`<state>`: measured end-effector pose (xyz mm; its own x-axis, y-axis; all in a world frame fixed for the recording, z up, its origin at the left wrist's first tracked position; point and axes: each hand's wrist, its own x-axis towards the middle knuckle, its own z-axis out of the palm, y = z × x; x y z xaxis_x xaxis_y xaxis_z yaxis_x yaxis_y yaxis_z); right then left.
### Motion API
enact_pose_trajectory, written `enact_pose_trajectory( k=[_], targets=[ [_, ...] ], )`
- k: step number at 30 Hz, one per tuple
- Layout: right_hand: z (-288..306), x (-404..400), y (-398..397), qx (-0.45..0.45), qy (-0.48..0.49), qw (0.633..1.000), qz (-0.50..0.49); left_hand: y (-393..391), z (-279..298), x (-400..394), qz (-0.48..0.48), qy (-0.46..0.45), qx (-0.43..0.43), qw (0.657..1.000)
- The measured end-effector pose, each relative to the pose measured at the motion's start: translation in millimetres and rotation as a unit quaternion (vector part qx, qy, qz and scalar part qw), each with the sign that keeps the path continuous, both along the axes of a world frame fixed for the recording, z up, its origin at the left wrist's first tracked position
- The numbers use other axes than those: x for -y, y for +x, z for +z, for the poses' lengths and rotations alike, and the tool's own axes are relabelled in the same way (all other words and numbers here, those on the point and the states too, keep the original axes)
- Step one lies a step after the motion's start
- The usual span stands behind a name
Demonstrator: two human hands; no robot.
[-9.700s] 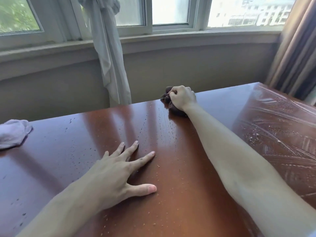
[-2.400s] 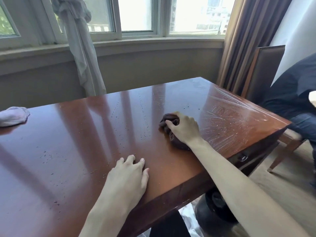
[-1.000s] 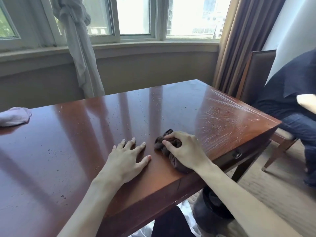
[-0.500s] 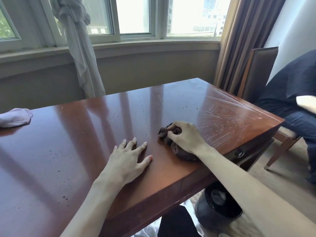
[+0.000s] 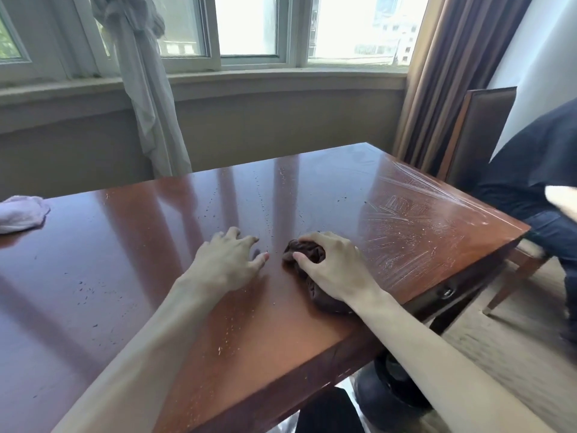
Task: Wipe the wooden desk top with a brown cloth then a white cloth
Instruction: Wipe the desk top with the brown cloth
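Still, I am rubbing the shiny wooden desk top [image 5: 131, 260] with the bunched brown cloth [image 5: 307, 253] my right hand [image 5: 335, 271] is gripping; my left hand [image 5: 226, 265] is resting spread, specks are remaining, and the crumpled white cloth [image 5: 20, 213] is lying unused.

Reddish-brown desk top [image 5: 131, 260], dark brown cloth [image 5: 307, 253] (white cloth [image 5: 22, 212] perhaps lilac-tinged).

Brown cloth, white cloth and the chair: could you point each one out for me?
brown cloth [image 5: 307, 251], head view, on the bunched folds showing between the right hand's fingers.
white cloth [image 5: 22, 212], head view, on its crumpled middle at the desk's far left.
chair [image 5: 487, 120], head view, on its tall padded backrest.
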<state>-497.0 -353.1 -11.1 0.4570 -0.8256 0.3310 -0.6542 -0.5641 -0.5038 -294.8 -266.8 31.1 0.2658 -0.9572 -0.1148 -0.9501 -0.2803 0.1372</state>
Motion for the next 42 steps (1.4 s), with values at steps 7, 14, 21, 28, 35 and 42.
enact_pose_trajectory(
  k=[7,14,21,28,35,42],
  targets=[
    [5.3,73.3,41.5,-0.019,-0.012,0.999,-0.041,17.6,-28.5,18.7,0.014,0.028,0.006,0.999],
    [7.8,154.8,84.8,-0.009,0.0,0.997,-0.075,18.0,-37.9,20.2,0.008,0.032,0.02,0.999],
    [11.1,169.1,93.5,-0.014,0.012,0.998,-0.063,21.4,-36.3,23.3,0.013,0.04,0.019,0.999],
    [9.4,109.6,53.6,0.001,0.059,0.998,-0.011,20.5,-26.8,24.5,0.021,0.058,0.013,0.998],
    [14.2,31.1,2.0,0.01,0.075,0.997,-0.003,18.6,-26.8,21.1,0.022,0.053,0.019,0.998],
    [-2.4,-13.5,-21.6,0.023,-0.013,1.0,-0.014,15.9,-25.0,15.6,0.021,0.049,0.023,0.998]
  ],
)
